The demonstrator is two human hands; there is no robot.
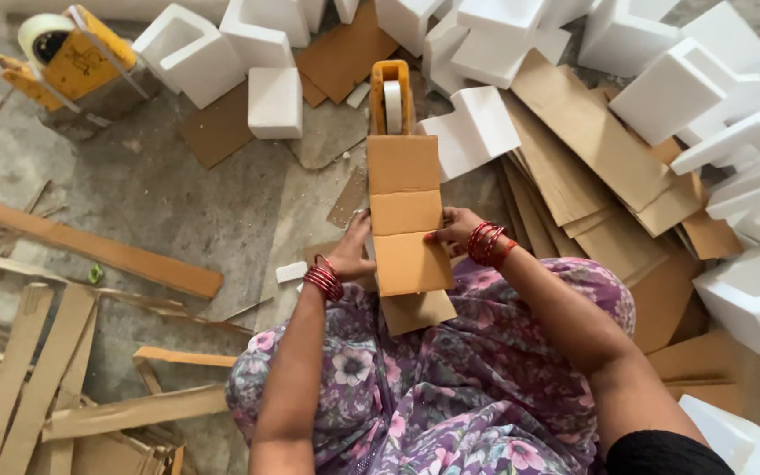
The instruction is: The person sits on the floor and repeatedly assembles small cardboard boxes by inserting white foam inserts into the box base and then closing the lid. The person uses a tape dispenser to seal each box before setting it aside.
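I hold a long creased strip of brown cardboard [405, 215] upright over my lap, folded into several panels. My left hand [351, 251] grips its left edge and my right hand [456, 230] grips its right edge, both at the lower panels. Red bangles ring each wrist. Just beyond the strip's far end an orange tape dispenser [390, 92] with a white tape roll stands on the floor. My lap is covered by purple floral cloth.
White foam blocks [275, 102] and corner pieces [679, 88] lie across the far side and right. Flat cardboard sheets [573, 167] pile up at right, cardboard strips [90, 251] at left. A yellow tape dispenser [72, 57] sits far left on the concrete floor.
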